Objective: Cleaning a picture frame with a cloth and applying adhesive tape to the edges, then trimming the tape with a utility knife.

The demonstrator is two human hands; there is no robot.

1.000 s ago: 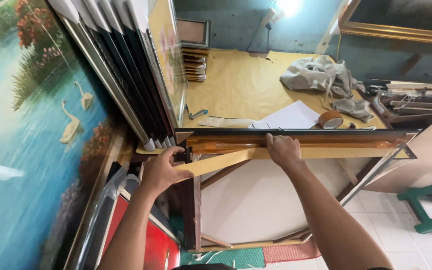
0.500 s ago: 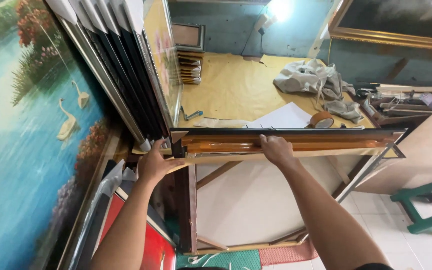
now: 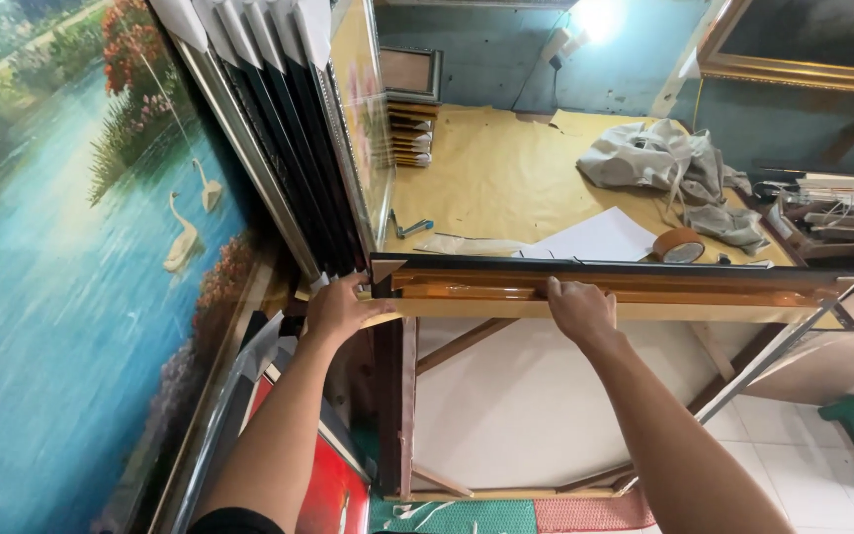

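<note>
Wooden frame [image 3: 644, 287] top rail, left hand [image 3: 338, 309] at corner, right hand [image 3: 577, 309] mid-rail

Head view, steeply downward, close.

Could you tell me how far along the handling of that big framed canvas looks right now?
The framed canvas stands upright against the paper-covered table, back facing the person. Its top rail is already wrapped in glossy film. The left hand grips the top left corner and the right hand presses mid-rail. A tape roll lies on the table. Whether the other rails are wrapped cannot be told.
</note>
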